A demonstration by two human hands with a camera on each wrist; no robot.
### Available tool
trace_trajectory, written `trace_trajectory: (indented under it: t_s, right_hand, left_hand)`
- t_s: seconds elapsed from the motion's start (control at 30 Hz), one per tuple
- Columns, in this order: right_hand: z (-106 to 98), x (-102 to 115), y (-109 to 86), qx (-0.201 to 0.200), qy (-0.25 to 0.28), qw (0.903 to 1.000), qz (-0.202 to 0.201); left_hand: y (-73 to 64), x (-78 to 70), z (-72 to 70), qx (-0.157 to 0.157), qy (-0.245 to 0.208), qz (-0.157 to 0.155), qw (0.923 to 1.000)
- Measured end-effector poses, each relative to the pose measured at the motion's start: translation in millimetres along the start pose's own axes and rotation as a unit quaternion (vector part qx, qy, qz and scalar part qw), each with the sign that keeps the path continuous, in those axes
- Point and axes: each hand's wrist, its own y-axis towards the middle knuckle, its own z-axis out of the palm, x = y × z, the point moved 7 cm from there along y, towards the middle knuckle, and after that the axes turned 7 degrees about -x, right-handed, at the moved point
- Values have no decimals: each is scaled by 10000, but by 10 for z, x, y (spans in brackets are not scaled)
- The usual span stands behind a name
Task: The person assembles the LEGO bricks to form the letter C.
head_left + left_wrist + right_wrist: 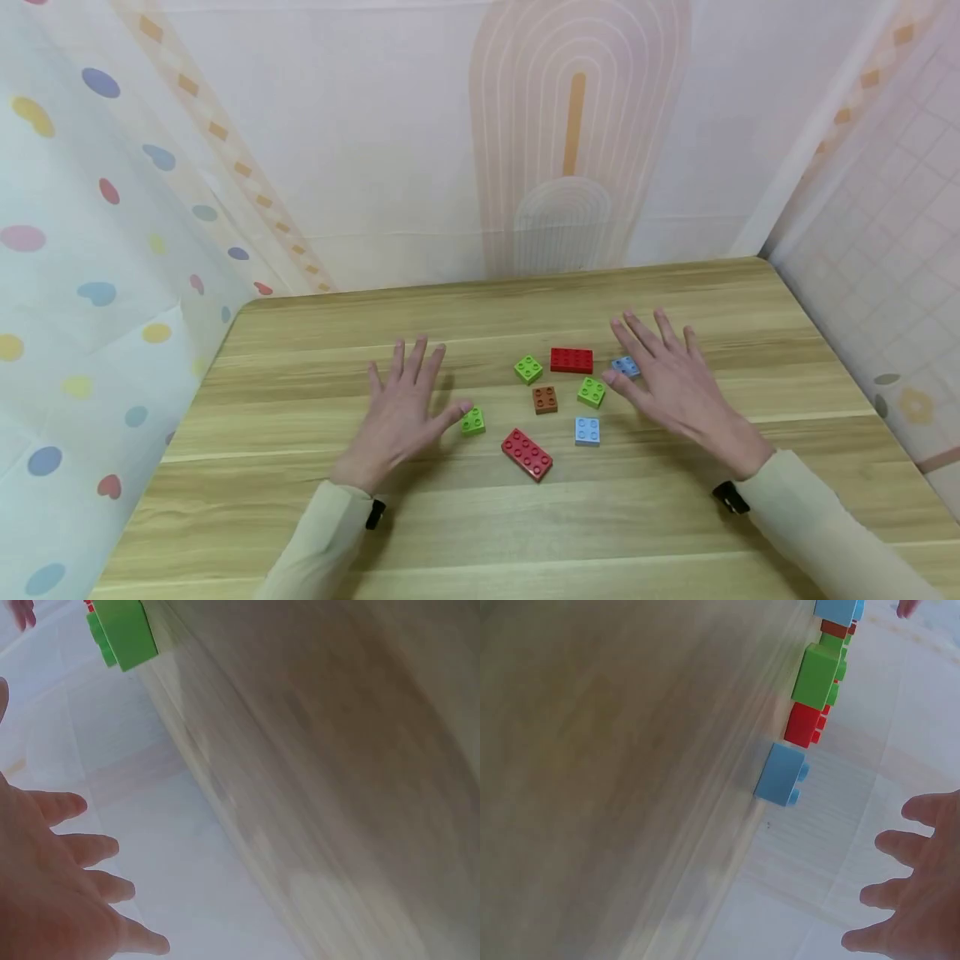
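Note:
My left hand [401,417] hovers over the table with its fingers spread, its thumb overlapping a green brick [473,422] in the head view. On the other side, my right hand [678,387] is spread above the wood too, partly covering a blue brick [625,367]. Neither hand holds anything. Between them lie a long red brick [527,455], another red brick [572,360], a brown brick [545,400], a light blue brick [587,431] and two more green bricks, one at the back [528,369] and one nearer the right thumb [591,392].
The wooden table [315,333] has its far edge against a patterned cloth [390,167]. Dotted cloth [97,292] hangs along the left, and a grid-patterned one [892,275] along the right. Dark wrist straps [730,497] show at both sleeves.

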Motion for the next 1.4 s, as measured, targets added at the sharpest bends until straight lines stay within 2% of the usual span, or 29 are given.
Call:
trace_trajectory:
  t_s: [0.27,0.53,0.73,0.9,1.1,1.4]
  right_hand:
    - [14,103,-74,-112,-31,9992,-370]
    - [14,219,-120,43,-91,9979,-637]
    - [20,301,-156,113,-47,9967,-798]
    - [39,373,-196,221,7,9951,-966]
    - [84,439,-249,352,48,9919,-1217]
    - [138,479,-287,456,282,9877,-1471]
  left_hand:
    - [-19,-165,-43,-217,271,420,9985]
    - [-23,-321,-48,-275,159,725,9969]
    - [-46,-439,-16,-162,-175,1084,9938]
    - [-69,-528,24,-90,-281,1404,9897]
    - [-108,-616,86,186,-372,1667,9851]
    - [-132,-737,181,476,-671,2163,9728]
